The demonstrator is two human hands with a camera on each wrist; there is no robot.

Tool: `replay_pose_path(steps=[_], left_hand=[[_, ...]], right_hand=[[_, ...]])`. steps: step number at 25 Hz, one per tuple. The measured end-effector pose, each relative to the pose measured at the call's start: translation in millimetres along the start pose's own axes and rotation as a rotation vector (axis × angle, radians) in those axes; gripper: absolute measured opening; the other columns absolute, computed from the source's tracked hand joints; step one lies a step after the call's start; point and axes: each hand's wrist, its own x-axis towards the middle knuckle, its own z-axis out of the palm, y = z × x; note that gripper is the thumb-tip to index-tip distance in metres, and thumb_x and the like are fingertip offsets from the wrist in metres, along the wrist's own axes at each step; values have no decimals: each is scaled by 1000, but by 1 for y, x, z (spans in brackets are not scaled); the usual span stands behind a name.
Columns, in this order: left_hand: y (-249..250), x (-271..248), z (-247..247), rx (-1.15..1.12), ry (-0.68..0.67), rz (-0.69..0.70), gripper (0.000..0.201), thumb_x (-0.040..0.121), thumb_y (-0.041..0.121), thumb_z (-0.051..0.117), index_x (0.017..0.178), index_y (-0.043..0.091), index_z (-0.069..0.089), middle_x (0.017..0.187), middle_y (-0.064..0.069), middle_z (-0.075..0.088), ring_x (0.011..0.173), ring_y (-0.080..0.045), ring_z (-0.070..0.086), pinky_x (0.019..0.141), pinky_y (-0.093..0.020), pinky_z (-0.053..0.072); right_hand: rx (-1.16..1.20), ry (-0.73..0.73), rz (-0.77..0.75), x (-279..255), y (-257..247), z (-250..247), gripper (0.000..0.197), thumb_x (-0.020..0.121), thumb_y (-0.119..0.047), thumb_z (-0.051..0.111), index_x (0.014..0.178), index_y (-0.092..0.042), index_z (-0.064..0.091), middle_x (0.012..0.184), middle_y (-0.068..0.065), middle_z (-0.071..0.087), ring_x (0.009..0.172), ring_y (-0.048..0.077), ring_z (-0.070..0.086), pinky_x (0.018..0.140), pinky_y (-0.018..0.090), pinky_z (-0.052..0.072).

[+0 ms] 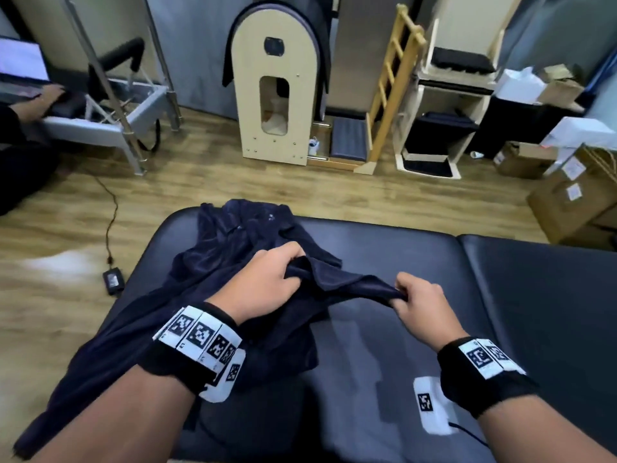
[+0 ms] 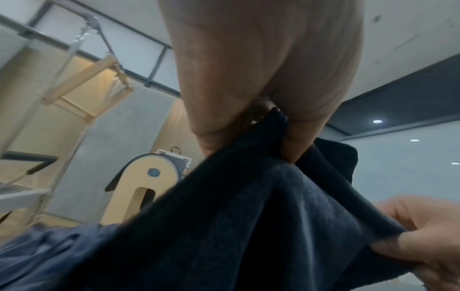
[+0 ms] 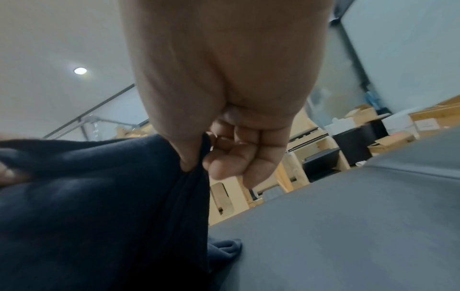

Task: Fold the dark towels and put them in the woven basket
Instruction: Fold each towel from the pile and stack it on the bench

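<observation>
Left hand (image 1: pixel 267 282) and right hand (image 1: pixel 419 300) both closed on one edge of a dark towel (image 1: pixel 347 282), fingers curled into the cloth, the stretch between them drawn taut above the padded bench (image 1: pixel 434 255). Rest of the towel hanging toward 7 o'clock over the bench edge; more dark towels (image 1: pixel 243 228) heaped at 12 o'clock of the left hand. Beyond, at 12 o'clock, a wooden arch-shaped cabinet (image 1: pixel 273 95) on the wood floor (image 1: pixel 200 182).
</observation>
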Motion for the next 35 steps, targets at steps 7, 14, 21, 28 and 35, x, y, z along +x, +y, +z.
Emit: replay_pose_path(steps=[7, 14, 21, 28, 35], left_hand=[[130, 80, 91, 282, 83, 13, 19, 93, 36, 61, 88, 18, 64, 83, 0, 68, 89, -23, 58, 76, -37, 47], [262, 128, 176, 118, -5, 162, 15, 98, 27, 57, 93, 19, 68, 86, 4, 71, 86, -13, 64, 75, -35, 50], [322, 134, 249, 346, -217, 494, 28, 93, 18, 57, 115, 30, 69, 98, -2, 68, 95, -25, 62, 83, -42, 52], [292, 117, 219, 555, -309, 371, 20, 91, 39, 61, 109, 31, 62, 102, 8, 64, 102, -18, 59, 86, -40, 51], [270, 119, 186, 444, -263, 202, 14, 94, 22, 43, 99, 35, 46, 90, 4, 61, 89, -19, 57, 79, -42, 50]], right_hand=[[509, 316, 230, 6, 135, -105, 32, 81, 3, 60, 62, -14, 41, 47, -3, 55, 52, 23, 73, 44, 29, 52], [289, 375, 320, -18, 250, -219, 16, 80, -15, 67, 78, -18, 52, 71, 0, 66, 75, 32, 74, 76, 45, 58], [391, -85, -273, -42, 231, -228, 81, 79, -24, 80, 146, -44, 40, 108, -16, 68, 71, 9, 61, 79, 23, 52], [85, -109, -391, -40, 247, -246, 16, 79, -34, 83, 74, -24, 71, 90, -17, 66, 77, 2, 63, 70, 23, 48], [5, -18, -382, -56, 254, -280, 17, 83, -35, 78, 77, -20, 73, 97, -20, 70, 81, 5, 68, 74, 32, 54]])
